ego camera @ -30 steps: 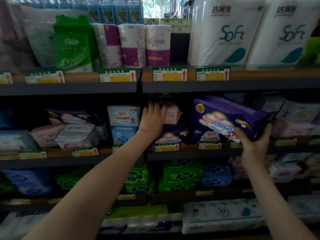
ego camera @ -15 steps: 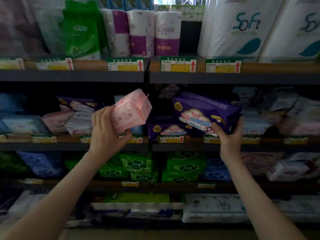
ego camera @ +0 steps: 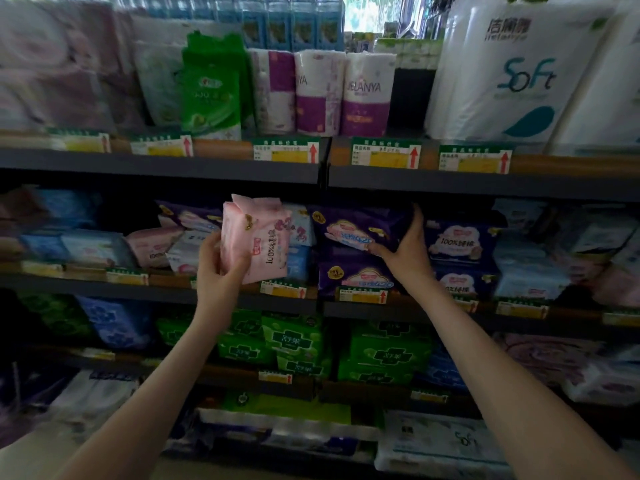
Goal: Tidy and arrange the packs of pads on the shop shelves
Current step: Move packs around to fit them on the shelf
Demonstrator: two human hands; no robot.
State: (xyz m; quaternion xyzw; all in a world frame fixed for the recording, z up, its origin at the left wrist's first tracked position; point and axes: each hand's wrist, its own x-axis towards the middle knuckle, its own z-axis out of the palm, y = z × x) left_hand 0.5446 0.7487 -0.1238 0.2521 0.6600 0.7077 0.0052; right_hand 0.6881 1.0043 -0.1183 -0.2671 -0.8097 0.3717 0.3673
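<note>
- Packs of pads [ego camera: 460,244] crowd the middle shelf [ego camera: 166,291], in pink, blue, white and purple.
- The pink pack [ego camera: 258,233] is off the shelf, held upright in the air just in front of it, left of centre, with its print running sideways.
- The left hand [ego camera: 221,271] grasps this pink pack at its lower left edge. The fingers are curled behind it and the thumb lies across the front.
- The purple pack [ego camera: 353,230] lies on the shelf just right of the pink one, resting on a second purple pack [ego camera: 356,280].
- The right hand [ego camera: 407,252] grips the upper purple pack at its right end, with the thumb on the front face and the fingers reaching up along the end.
- On the top shelf stand toilet rolls [ego camera: 346,95], with a tall white Soft bag [ego camera: 512,84] to their right.
- Green packs [ego camera: 294,341] sit on the shelf below.
- Price tags [ego camera: 386,157] line the shelf edges.
</note>
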